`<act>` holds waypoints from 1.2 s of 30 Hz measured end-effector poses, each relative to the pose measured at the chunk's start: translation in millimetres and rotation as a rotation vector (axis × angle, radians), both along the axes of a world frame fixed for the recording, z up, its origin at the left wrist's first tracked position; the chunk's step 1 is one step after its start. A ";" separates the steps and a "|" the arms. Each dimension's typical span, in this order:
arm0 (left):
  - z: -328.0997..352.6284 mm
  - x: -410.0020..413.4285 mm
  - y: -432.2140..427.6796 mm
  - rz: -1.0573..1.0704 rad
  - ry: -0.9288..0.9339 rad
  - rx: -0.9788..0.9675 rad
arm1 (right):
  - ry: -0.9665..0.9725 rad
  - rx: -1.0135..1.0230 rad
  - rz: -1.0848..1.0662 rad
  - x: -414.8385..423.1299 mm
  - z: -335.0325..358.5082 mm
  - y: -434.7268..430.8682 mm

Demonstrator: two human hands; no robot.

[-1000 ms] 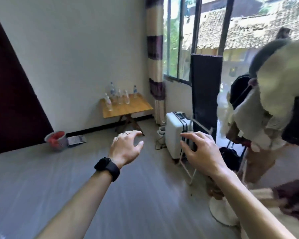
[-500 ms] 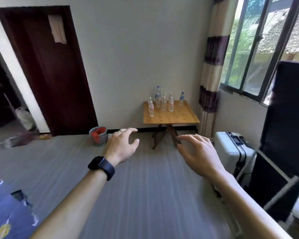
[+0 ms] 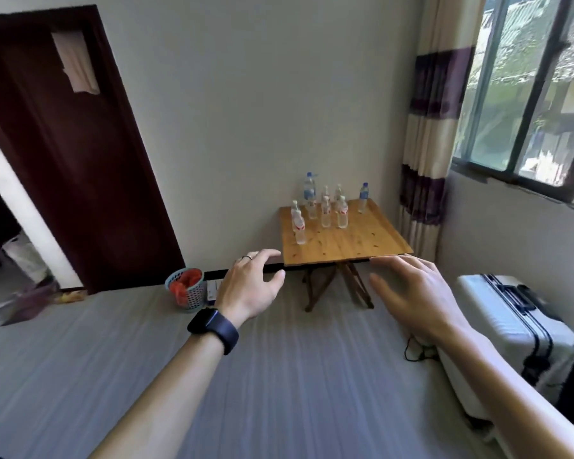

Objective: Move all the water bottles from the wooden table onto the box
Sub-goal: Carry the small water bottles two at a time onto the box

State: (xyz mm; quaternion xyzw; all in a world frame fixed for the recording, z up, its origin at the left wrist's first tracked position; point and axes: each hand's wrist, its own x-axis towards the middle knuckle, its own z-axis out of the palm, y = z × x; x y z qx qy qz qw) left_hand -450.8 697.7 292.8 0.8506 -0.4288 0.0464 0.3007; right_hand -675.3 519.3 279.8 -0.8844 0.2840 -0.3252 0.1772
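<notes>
Several clear water bottles (image 3: 325, 212) stand upright on a small wooden folding table (image 3: 345, 241) against the far wall. Two of them have blue labels, the tall one (image 3: 309, 190) and a small one (image 3: 364, 193). My left hand (image 3: 251, 284), with a black watch on its wrist, is raised in front of me with relaxed fingers and holds nothing. My right hand (image 3: 415, 293) is also raised, fingers spread, empty. Both hands are well short of the table. No box is in view.
A white suitcase (image 3: 507, 329) stands at the right under the window, with a black cable (image 3: 418, 351) on the floor beside it. A small mesh basket (image 3: 186, 289) with red contents sits by the wall. A dark door (image 3: 77, 154) is at the left. Grey floor lies between me and the table.
The view has swung left from the clothes and window to face the table, which is now nearer and larger. Both hands stay raised and empty.
</notes>
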 end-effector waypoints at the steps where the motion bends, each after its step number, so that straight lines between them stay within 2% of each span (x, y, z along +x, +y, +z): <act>1: -3.3 15.1 -16.1 0.003 0.009 -0.009 | -0.003 0.007 0.000 16.4 -2.4 -17.3; 12: -26.4 180.1 -158.4 0.106 0.098 0.004 | -0.010 0.149 0.122 203.6 -26.8 -189.3; 22: -96.0 348.1 -241.2 0.177 0.245 0.000 | 0.054 0.290 0.220 383.7 -87.3 -276.8; 30: -137.9 526.2 -322.4 0.094 0.346 0.062 | 0.140 0.431 0.142 552.8 -140.1 -337.0; 36: -159.6 629.0 -402.2 -0.017 0.397 0.186 | 0.218 0.497 0.022 637.7 -168.9 -391.1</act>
